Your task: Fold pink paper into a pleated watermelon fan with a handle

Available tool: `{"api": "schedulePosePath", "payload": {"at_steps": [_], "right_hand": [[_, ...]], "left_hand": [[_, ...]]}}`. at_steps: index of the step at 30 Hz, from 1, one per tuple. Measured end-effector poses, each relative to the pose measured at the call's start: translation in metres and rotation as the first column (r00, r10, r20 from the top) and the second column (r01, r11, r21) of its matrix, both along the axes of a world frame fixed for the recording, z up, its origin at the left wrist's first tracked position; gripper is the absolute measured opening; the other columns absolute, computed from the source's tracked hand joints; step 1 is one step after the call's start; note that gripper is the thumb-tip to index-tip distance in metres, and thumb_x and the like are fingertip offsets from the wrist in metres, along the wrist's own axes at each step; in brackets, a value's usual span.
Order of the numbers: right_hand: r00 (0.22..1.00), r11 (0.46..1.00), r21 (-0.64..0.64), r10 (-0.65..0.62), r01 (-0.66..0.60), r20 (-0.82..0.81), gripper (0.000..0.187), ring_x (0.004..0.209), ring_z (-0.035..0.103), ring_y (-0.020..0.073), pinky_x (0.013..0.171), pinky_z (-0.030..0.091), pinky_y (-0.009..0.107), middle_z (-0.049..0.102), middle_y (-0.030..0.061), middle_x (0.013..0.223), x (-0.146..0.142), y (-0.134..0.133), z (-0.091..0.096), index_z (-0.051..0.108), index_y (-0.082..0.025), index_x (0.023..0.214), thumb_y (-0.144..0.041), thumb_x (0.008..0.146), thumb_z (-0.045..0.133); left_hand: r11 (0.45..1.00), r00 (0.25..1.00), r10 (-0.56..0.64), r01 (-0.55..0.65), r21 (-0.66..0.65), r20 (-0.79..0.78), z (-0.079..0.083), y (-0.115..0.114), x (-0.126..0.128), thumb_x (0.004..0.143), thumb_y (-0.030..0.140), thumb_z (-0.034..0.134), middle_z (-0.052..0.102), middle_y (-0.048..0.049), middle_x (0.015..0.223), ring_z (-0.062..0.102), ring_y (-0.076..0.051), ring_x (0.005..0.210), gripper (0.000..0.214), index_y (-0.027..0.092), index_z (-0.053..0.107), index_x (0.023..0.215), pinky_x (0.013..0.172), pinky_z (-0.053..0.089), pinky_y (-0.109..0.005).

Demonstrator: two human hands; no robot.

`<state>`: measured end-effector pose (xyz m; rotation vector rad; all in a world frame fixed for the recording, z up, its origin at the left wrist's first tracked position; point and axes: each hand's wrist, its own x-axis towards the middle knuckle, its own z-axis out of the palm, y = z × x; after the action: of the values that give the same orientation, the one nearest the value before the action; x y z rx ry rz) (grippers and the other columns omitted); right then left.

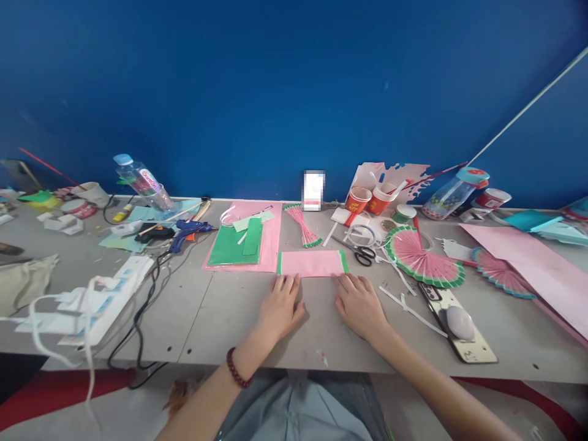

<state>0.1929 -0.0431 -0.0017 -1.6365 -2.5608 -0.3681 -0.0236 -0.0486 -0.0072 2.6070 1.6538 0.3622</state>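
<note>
A pink paper strip point(312, 263) with green bands at both ends lies flat in front of me. My left hand point(282, 306) rests palm down, its fingertips at the strip's near edge on the left. At the right end of that same edge, my right hand point(361, 303) lies with its fingers stretched out. Neither hand grips anything. Beyond the strip sits a pleated pink and green paper piece point(304, 226). Black-handled scissors point(364, 254) lie just right of the strip, near an open watermelon-coloured paper fan point(422, 257).
Green paper point(232, 248) lies on a pink sheet point(271, 260) at left, near a blue glue gun point(188, 233). A white power strip point(114, 300) and black cable are further left. Paper cups point(358, 202), a bottle point(452, 193) and a phone point(473, 349) stand or lie at right.
</note>
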Motion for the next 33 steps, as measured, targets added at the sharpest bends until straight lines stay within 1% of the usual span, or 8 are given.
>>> {"api": "schedulePosePath", "payload": {"at_steps": [4,9,13,19,23,28,33], "right_hand": [[0.999,1.000,-0.009,-0.026,0.027,0.021,0.042,0.109,0.049,0.0263,0.095,0.032,0.040,0.059,0.0137,0.114,-0.005,-0.001,0.000,0.053,-0.010,0.125,-0.025,0.088,0.043],[0.999,0.999,-0.023,-0.036,0.037,0.039,0.046,0.110,0.049,0.0271,0.098,0.030,0.040,0.058,0.0156,0.116,-0.010,-0.003,0.002,0.051,-0.008,0.127,-0.028,0.087,0.043],[0.998,0.998,-0.025,-0.048,0.049,0.051,0.049,0.111,0.049,0.0282,0.098,0.029,0.042,0.057,0.0157,0.118,-0.013,-0.004,0.004,0.047,-0.011,0.133,-0.029,0.087,0.042],[0.997,0.998,-0.020,-0.053,0.054,0.059,0.046,0.109,0.050,0.0288,0.093,0.033,0.041,0.058,0.0172,0.115,-0.016,-0.003,0.004,0.050,-0.011,0.130,-0.028,0.087,0.043],[0.995,0.998,-0.019,-0.059,0.061,0.078,0.048,0.108,0.051,0.0291,0.093,0.032,0.040,0.058,0.0169,0.113,-0.017,-0.004,0.003,0.049,-0.012,0.131,-0.029,0.087,0.044],[0.993,0.999,-0.004,-0.047,0.048,0.112,0.051,0.108,0.049,0.0304,0.094,0.030,0.042,0.058,0.0154,0.113,-0.019,-0.004,0.005,0.043,-0.020,0.137,-0.030,0.087,0.045],[0.993,0.998,-0.036,-0.042,0.046,0.106,0.047,0.106,0.050,0.0297,0.092,0.031,0.041,0.058,0.0153,0.111,-0.019,-0.003,0.008,0.047,-0.021,0.134,-0.031,0.088,0.044]], "left_hand": [[1.000,1.000,0.016,-0.015,0.014,-0.024,0.002,0.000,0.003,0.082,0.028,0.048,0.051,-0.0111,0.122,0.040,-0.029,0.113,0.051,0.014,0.044,0.132,0.096,0.039,-0.042],[0.999,0.998,0.039,-0.038,0.020,-0.048,0.005,-0.002,0.009,0.083,0.034,0.050,0.051,-0.0112,0.117,0.040,-0.029,0.110,0.057,0.019,0.039,0.137,0.095,0.038,-0.044],[0.998,0.996,0.069,-0.069,0.015,-0.061,0.006,-0.004,0.012,0.083,0.037,0.049,0.051,-0.0123,0.115,0.040,-0.030,0.109,0.057,0.018,0.040,0.136,0.094,0.038,-0.045],[0.996,0.995,0.085,-0.085,0.003,-0.057,0.009,-0.003,0.016,0.083,0.037,0.050,0.051,-0.0120,0.115,0.040,-0.030,0.108,0.055,0.017,0.043,0.134,0.093,0.038,-0.044],[0.995,0.994,0.097,-0.097,-0.003,-0.050,0.009,-0.003,0.018,0.082,0.036,0.050,0.051,-0.0120,0.113,0.040,-0.030,0.106,0.055,0.017,0.044,0.133,0.092,0.039,-0.045],[0.996,0.995,0.089,-0.089,0.000,-0.054,0.010,-0.003,0.019,0.083,0.038,0.049,0.050,-0.0109,0.113,0.040,-0.031,0.105,0.055,0.024,0.042,0.136,0.092,0.036,-0.047],[0.997,0.995,0.080,-0.080,0.011,-0.056,0.009,-0.003,0.019,0.083,0.038,0.050,0.049,-0.0105,0.111,0.040,-0.030,0.105,0.053,0.025,0.044,0.134,0.092,0.035,-0.047]]}}
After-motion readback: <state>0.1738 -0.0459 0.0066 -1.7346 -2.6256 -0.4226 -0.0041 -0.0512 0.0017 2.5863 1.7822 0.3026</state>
